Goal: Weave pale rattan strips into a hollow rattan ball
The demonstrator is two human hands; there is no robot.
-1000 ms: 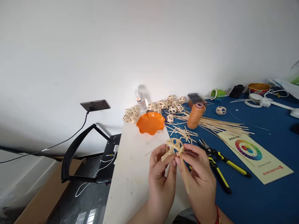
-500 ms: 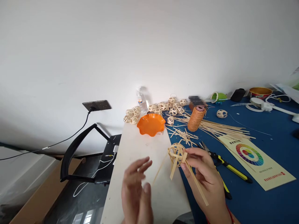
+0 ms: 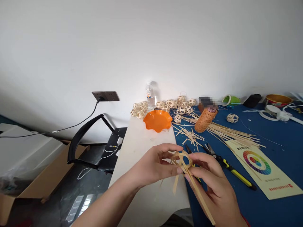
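Note:
A partly woven bamboo-strip ball [image 3: 181, 157] is held between both hands above the front of the table. Its loose strip ends hang below, one long strip running down over my right palm. My left hand [image 3: 163, 162] grips the ball's left side, thumb in front and fingers behind. My right hand [image 3: 210, 179] pinches the right side with thumb and fingertips. Beyond my hands, cut bamboo strips [image 3: 189, 134] lie scattered on the blue surface. Pliers with yellow-and-black handles [image 3: 233, 171] rest to the right, and another dark-jawed tool [image 3: 188, 148] is partly hidden behind my hands.
An orange wavy-edged plate [image 3: 158, 121] stands ahead, with finished woven balls [image 3: 171, 104] and a water bottle [image 3: 150, 94] behind it. A twine spool [image 3: 205, 120], long strips [image 3: 234, 134] and a colour-wheel card [image 3: 262, 170] lie rightward. A black chair [image 3: 111, 157] is at left.
My left hand has moved from the left, where it was open and apart, onto the ball. My right hand keeps its hold. The view has shifted slightly, moving the table things rightward.

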